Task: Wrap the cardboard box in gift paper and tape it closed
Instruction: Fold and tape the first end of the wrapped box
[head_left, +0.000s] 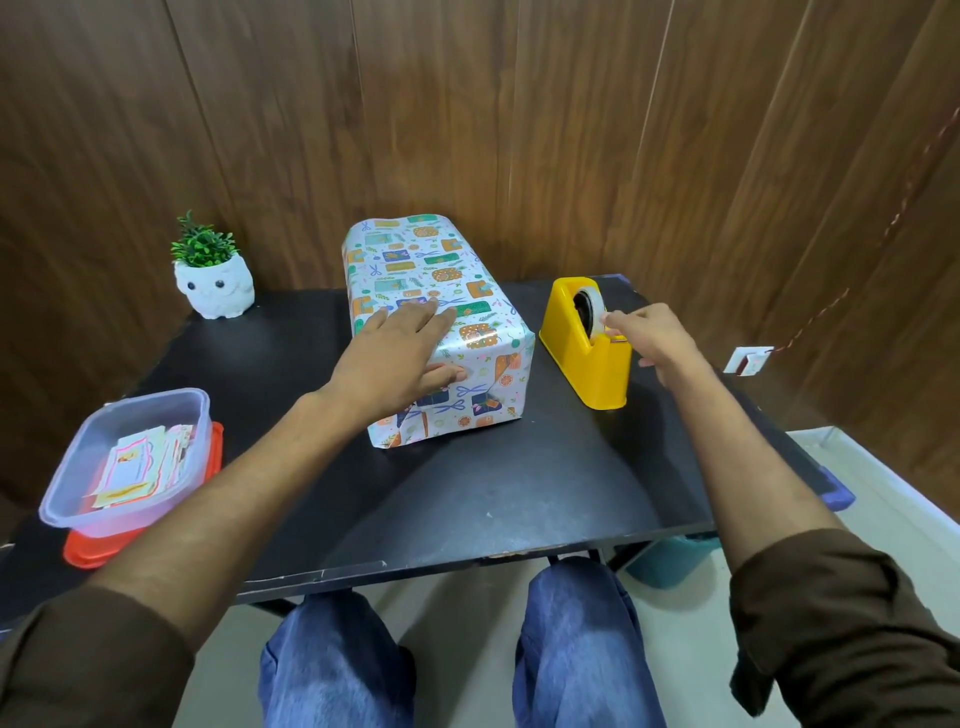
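Left hand lies flat on the cardboard box, which is fully covered in gift paper and stands on the table directly under the palm. The fingers are straight and spread over the top face, and the thumb presses on the near end face, just below them. I judge that this hold pins the folded end flap and steadies the box, so that the paper cannot spring open while the other hand is busy.

Right hand is apart from the box, at the yellow tape dispenser. Its thumb and first finger seem to pinch the free end of the tape at the top of the roll, close to the cutter; the other fingers are loosely curled behind. The dispenser stands just beside the box, within reach of this hand, probably so that a strip can be taken one-handed.

Wrapping looks nearly finished, and the step in hand seems to be to get a strip for the near end. If the strip is pulled carelessly, it may stick to itself.

To the left of the left hand and nearer to the person, a plastic container with paper pieces sits on a red lid. Beyond that hand, far left, stands a small plant in a white owl pot.
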